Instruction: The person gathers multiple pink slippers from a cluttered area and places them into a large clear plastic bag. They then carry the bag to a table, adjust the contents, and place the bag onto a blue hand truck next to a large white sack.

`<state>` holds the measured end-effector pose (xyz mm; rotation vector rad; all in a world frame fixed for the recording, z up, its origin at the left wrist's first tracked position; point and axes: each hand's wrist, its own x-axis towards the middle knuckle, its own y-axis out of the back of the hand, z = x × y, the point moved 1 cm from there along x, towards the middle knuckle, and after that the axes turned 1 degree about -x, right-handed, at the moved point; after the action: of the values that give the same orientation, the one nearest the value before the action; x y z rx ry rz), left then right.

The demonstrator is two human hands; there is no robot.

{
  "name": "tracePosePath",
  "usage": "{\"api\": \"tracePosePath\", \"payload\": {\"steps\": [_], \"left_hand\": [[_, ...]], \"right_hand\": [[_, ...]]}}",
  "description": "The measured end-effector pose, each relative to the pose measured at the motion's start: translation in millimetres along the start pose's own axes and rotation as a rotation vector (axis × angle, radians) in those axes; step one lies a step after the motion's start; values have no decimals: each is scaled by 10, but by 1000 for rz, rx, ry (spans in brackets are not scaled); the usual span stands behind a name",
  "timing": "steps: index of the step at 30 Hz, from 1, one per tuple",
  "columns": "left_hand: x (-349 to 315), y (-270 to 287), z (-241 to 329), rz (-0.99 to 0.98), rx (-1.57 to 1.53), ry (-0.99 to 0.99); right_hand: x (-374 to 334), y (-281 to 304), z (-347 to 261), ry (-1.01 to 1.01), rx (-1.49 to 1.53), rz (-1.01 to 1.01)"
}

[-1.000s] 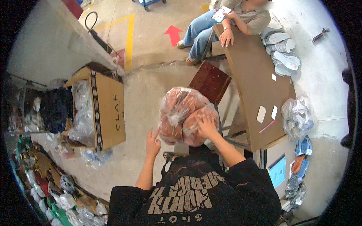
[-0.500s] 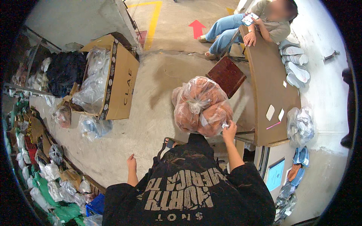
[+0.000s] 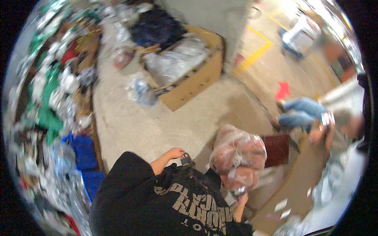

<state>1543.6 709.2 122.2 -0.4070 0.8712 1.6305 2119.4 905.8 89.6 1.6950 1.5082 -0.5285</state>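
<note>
A large clear plastic bag (image 3: 252, 147) bulges with brownish-orange bundles in front of me, right of my body. My right hand (image 3: 241, 201) is at its near lower edge, with the fingers closed on the plastic; blur softens the fingertips. Beyond my left side, my left hand (image 3: 175, 153) is held out over the floor, loosely bent and with nothing visible in it. Close to that hand shows my sandalled foot (image 3: 186, 159). A dark red board or stool top (image 3: 277, 150) adjoins the bag's right side, partly hidden by it.
An open cardboard box (image 3: 193, 88) with clear plastic stands ahead on the concrete floor. Heaped bags (image 3: 59, 106) and blue crates (image 3: 84, 153) line the left. A brown table (image 3: 293, 185) with paper slips runs along the right; a seated person (image 3: 303, 112) holds a phone at its far end.
The view has swung left, so the box, bag and table appear farther right. My left arm now reaches farther out from my body. My right hand remains at the bag's edge.
</note>
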Motion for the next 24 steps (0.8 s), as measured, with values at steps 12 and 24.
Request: {"api": "tracePosePath", "payload": {"steps": [12,24], "left_hand": [[476,-778,726,23,-598,570],[1691,-1490,2318,44,168,248]], "right_hand": [[899,-67,67,-168,464,-106],[728,-373,-299,-151,715,-142]]}}
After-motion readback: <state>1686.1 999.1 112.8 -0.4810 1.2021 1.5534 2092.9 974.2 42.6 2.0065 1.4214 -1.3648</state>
